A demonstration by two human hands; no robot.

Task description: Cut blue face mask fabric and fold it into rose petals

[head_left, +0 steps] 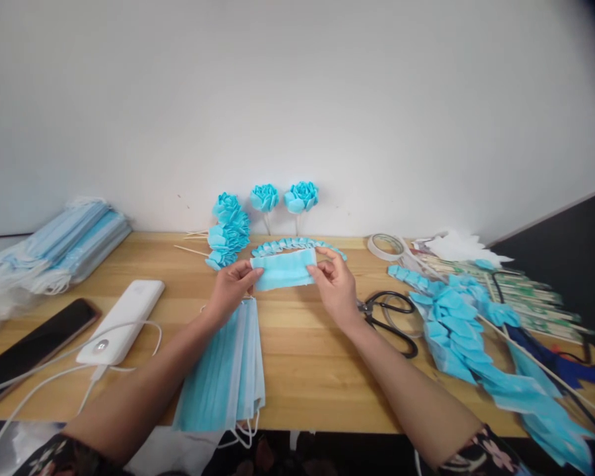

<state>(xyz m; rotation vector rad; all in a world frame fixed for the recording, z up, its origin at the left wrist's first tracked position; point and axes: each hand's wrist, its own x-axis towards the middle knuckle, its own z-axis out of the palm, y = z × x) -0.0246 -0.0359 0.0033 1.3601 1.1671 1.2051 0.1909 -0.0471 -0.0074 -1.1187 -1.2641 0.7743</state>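
Between my two hands a small light-blue piece of face mask fabric (285, 270) is stretched out, raised a little over the table. My left hand (233, 284) pinches its left edge between thumb and fingers. The right edge is gripped by my right hand (334, 281), with the index finger along the top corner. Just behind the fabric lies a curved, pleated blue strip (297, 244), partly covered by it. Below my left forearm rest several face masks (223, 370) with white ear loops. A pair of black-handled scissors (391, 317) lies close to my right wrist.
Blue fabric flowers on sticks (228, 228) lie at the back, and two more (301, 197) lean on the wall. Stacked masks (64, 241), a white power bank (123, 324) and a phone (34, 350) occupy the left. Tape (385, 247) and crumpled blue fabric (456, 330) lie right.
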